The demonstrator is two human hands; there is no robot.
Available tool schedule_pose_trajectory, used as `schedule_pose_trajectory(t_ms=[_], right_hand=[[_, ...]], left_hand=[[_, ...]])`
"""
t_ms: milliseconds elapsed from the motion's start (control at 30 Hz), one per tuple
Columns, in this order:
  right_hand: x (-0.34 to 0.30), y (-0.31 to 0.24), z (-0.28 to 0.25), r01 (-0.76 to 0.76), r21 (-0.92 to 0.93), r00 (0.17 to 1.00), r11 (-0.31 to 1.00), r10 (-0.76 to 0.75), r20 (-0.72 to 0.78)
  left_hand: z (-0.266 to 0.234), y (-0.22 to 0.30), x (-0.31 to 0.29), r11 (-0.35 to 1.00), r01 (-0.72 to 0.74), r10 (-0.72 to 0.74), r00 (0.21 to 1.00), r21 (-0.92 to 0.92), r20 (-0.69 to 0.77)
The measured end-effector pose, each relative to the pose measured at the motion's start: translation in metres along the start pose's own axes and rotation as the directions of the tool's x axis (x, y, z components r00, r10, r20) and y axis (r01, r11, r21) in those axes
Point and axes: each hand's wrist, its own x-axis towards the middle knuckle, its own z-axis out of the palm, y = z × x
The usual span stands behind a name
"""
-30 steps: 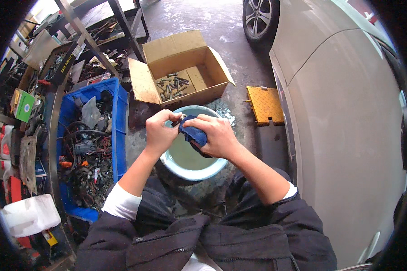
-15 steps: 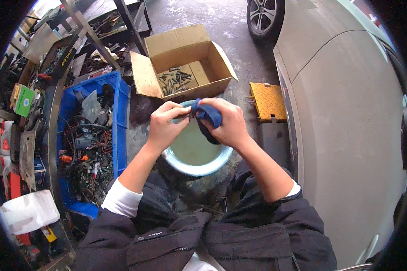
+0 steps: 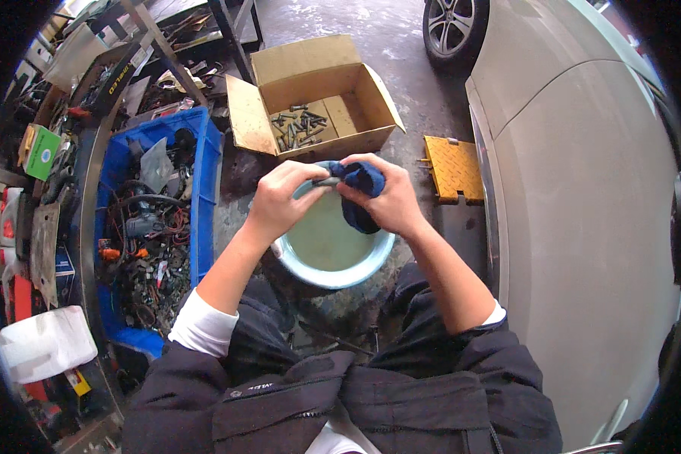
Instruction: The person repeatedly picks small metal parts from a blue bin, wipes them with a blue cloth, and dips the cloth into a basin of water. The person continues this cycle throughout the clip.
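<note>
Over a pale blue basin (image 3: 337, 281) of cloudy water, my two hands meet near its far rim. Between the thumb and fingers of my left hand (image 3: 278, 200) is a small grey metal piece (image 3: 327, 181), apparently a bolt; the fingers partly hide it. My right hand (image 3: 398, 200) is closed around a dark blue cloth (image 3: 362, 216), bunched against the end of that piece, with a fold hanging down over the water. Just beyond the basin stands an open cardboard box (image 3: 348, 142) with several loose bolts (image 3: 299, 127) in its left half.
At left, a blue crate (image 3: 204, 197) brims with wires and metal parts, beside a cluttered shelf (image 3: 91, 204). A yellow metal ramp (image 3: 454, 170) lies at right, next to a dusty car (image 3: 583, 212). One car wheel (image 3: 454, 26) shows at the far right.
The cloth and my right hand have shifted slightly right and turned. My left hand has moved a little right with them. The whole view has shifted slightly.
</note>
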Motion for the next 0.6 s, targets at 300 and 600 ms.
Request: schedule_pose_trajectory(t_ms=[300, 600], right_hand=[[-0.006, 0.002, 0.001, 0.216, -0.342, 0.976, 0.914, -0.206, 0.065], [-0.005, 0.004, 0.01, 0.041, -0.026, 0.999, 0.999, -0.041, -0.014]], left_hand=[[0.008, 0.001, -0.004, 0.979, 0.206, -0.206, 0.978, 0.002, 0.019], [0.01, -0.007, -0.012, 0.608, 0.615, -0.572, 0.778, -0.502, 0.261]])
